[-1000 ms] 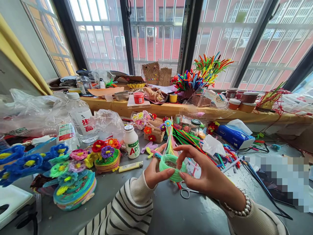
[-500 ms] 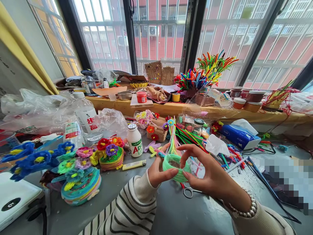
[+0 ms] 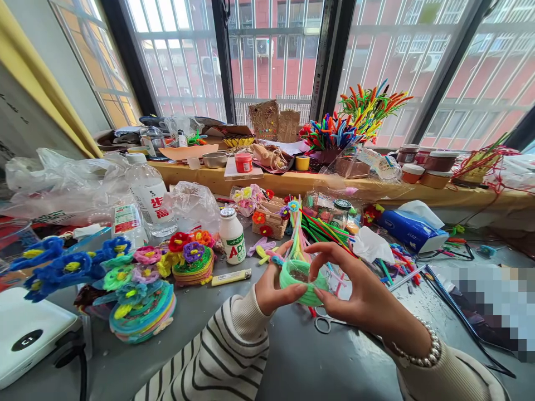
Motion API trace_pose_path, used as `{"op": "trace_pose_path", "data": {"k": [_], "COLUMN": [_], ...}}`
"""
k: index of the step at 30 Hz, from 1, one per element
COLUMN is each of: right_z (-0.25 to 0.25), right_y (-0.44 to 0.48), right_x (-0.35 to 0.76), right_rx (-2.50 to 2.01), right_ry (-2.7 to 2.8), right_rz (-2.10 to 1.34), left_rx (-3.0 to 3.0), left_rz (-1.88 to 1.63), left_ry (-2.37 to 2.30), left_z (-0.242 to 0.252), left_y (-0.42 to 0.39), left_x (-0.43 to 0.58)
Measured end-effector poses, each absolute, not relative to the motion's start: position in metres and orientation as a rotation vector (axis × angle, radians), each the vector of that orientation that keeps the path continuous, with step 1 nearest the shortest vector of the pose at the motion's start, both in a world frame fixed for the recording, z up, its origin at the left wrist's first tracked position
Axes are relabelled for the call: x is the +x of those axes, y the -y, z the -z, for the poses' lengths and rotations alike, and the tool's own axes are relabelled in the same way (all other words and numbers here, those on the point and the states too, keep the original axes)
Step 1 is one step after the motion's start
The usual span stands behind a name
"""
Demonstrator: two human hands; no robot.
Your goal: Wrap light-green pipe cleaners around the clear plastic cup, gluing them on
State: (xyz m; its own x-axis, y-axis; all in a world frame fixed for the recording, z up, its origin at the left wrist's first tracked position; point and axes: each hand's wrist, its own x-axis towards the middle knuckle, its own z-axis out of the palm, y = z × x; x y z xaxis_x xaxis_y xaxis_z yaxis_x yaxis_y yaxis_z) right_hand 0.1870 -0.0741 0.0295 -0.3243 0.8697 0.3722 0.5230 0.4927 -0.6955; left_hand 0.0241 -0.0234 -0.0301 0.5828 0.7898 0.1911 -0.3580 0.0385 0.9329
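Observation:
Between my hands, above the grey table, is a small round cup wrapped in pale green pipe cleaner (image 3: 310, 296), its open top tilted toward me. My left hand (image 3: 273, 287) grips its left side, thumb along the near wall and fingers behind. With thumb and index finger, my right hand (image 3: 349, 284) pinches the cup's right rim; the other fingers curl behind. Light pipe cleaners (image 3: 297, 239) show just beyond the cup, with a small blue flower (image 3: 294, 206) near their far end. Below the cup lie scissors (image 3: 324, 323), partly hidden by my right hand.
To the left stand pipe-cleaner flower pots (image 3: 144, 312), a lighter (image 3: 231, 277), a white milk bottle (image 3: 232, 236) and a large clear bottle (image 3: 151, 197). Toward the right are a blue tissue pack (image 3: 407, 231), loose pipe cleaners and a dark frame. Jars and craft items line the windowsill (image 3: 288, 181).
The view has shifted slightly. Both hands keep their hold on the green cup, and its tilt and finger positions look nearly the same.

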Motion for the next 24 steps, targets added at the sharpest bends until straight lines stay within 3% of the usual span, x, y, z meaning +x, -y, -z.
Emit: {"op": "trace_pose_path", "data": {"k": [14,24], "right_z": [-0.0279,-0.0222], "right_y": [0.0716,0.0695], "right_x": [0.1880,0.1886], "right_rx": [-1.111,-0.961], "right_ry": [1.969,1.886], "right_rz": [-0.549,-0.862], "left_rx": [1.216,1.182], "left_rz": [-0.964,-0.979], "left_ry": [-0.444,-0.416], "left_z": [0.0290,0.0280], "left_y": [0.0225,0.0265], "left_x": [0.0282,0.0278]}}
